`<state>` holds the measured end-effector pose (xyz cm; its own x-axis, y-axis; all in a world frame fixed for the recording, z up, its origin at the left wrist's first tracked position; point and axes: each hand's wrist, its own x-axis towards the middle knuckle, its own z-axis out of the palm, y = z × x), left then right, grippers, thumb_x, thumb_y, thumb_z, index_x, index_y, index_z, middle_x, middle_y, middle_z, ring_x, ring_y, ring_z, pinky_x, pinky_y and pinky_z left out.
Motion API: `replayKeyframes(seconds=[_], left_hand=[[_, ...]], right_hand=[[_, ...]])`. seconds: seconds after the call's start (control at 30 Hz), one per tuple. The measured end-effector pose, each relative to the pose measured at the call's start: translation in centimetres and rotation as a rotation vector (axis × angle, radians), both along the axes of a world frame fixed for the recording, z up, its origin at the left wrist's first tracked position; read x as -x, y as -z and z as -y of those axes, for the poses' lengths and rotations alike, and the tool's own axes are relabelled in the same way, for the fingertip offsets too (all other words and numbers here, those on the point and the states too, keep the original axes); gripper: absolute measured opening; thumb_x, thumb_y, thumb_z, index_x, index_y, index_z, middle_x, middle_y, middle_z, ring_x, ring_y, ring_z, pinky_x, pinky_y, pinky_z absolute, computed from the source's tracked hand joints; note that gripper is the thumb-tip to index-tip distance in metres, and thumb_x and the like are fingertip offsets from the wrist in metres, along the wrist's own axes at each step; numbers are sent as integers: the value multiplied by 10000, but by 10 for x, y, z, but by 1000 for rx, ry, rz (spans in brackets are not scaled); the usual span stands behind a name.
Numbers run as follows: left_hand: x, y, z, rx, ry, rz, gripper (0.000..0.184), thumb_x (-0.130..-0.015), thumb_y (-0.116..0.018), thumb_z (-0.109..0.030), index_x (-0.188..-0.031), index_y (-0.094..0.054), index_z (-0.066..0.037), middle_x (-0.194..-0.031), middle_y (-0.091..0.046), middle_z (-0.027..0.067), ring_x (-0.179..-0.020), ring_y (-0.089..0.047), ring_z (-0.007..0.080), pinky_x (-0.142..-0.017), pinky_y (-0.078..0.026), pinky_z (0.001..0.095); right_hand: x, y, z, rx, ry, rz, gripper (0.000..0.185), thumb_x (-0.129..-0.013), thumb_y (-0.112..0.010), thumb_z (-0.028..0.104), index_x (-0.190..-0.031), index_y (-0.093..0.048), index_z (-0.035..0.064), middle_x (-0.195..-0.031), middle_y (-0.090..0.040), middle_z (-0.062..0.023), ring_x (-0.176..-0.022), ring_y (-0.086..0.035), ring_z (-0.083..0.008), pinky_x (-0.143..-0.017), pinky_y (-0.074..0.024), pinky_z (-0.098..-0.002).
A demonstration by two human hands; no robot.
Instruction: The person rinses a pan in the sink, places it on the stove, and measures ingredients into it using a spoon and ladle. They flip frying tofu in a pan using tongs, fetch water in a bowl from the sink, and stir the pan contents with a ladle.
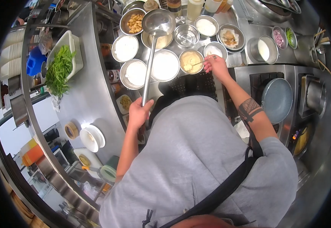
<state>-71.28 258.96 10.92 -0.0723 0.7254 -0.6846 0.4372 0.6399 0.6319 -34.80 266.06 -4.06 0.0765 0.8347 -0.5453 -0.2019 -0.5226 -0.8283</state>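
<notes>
My left hand [138, 113] is wrapped round the handle end of a long metal ladle [158, 23], whose bowl hangs over the metal bowls at the back. My right hand [215, 65] pinches the thin handle of a small spoon [198, 64]. The spoon's tip rests in a bowl of pale yellow powder [190, 57]. Left of that stands a larger bowl of white powder [165, 65], and just behind my right fingers is another bowl of white contents [215, 49].
On the right are a stove with a grey pan [277, 99], a lit burner [295, 136] and a pot of white liquid [264, 51]. Leafy greens [61, 68] fill a white tub [74, 55] on the left steel counter, near stacked white bowls [91, 139]. Squeeze bottles [194, 9] stand at the back.
</notes>
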Motion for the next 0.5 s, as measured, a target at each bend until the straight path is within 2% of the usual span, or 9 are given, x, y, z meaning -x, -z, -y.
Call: replayKeyframes(seconds=[0.17, 0.5], left_hand=[[-2, -4, -3, 8, 11, -22, 289, -915, -711, -227, -737, -549, -67, -562, -497, -16, -442, -455, 75, -427, -363, 260], [1, -1, -3, -4, 33, -33, 314, -918, -707, -230, -714, -528, -71, -561, -497, -14, -442, -460, 80, -430, -368, 263]], right_hand=[[4, 1, 4, 6, 15, -33, 252, -1037, -507, 175, -1042, -628, -47, -854, -666, -117, -659, -635, -152, -582, -544, -273], [-14, -7, 11, -13, 101, -88, 262, -1026, -524, 178, -1075, -638, -53, -869, -665, -112, -682, -640, -143, -596, -546, -267]])
